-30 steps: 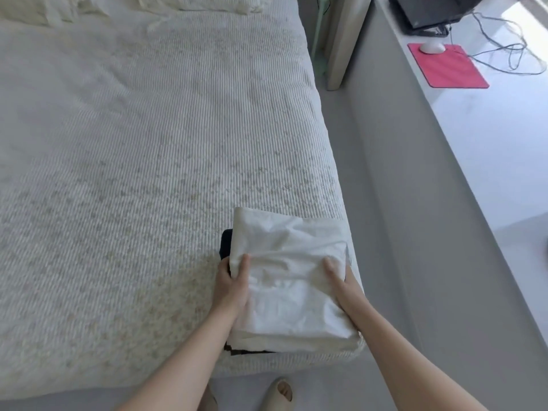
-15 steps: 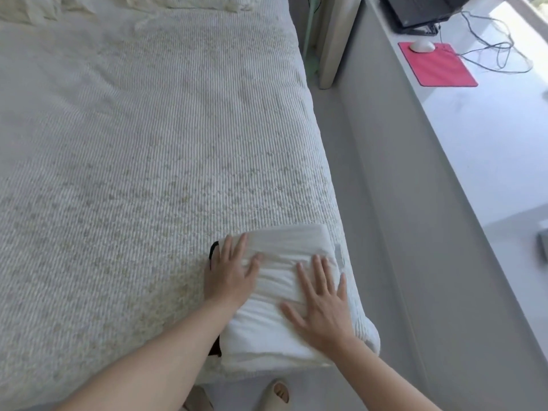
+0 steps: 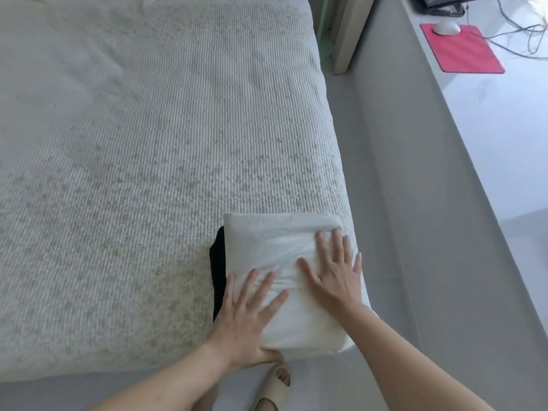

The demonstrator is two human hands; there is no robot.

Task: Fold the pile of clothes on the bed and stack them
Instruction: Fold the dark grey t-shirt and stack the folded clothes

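Note:
A folded white garment [image 3: 267, 241] lies on top of a stack at the bed's near right corner. Under it a folded black garment [image 3: 218, 271] shows only along the stack's left side. My left hand [image 3: 247, 315] lies flat with fingers spread on the near left part of the white garment, its thumb over the bed's front edge. My right hand [image 3: 332, 274] presses flat on the right part, fingers spread and pointing away from me. Neither hand grips anything.
The cream textured bedspread [image 3: 133, 143] fills the left and middle. A grey floor strip [image 3: 394, 203] runs along the bed's right side. At the right is a white desk [image 3: 504, 120] with a pink mouse pad [image 3: 465, 51], a mouse [image 3: 446, 27] and cables. A beige slipper [image 3: 271, 390] is below.
Both hands let go of the white garment's near edge and laid flat on it. My left hand slid back toward me and my right hand slid further right.

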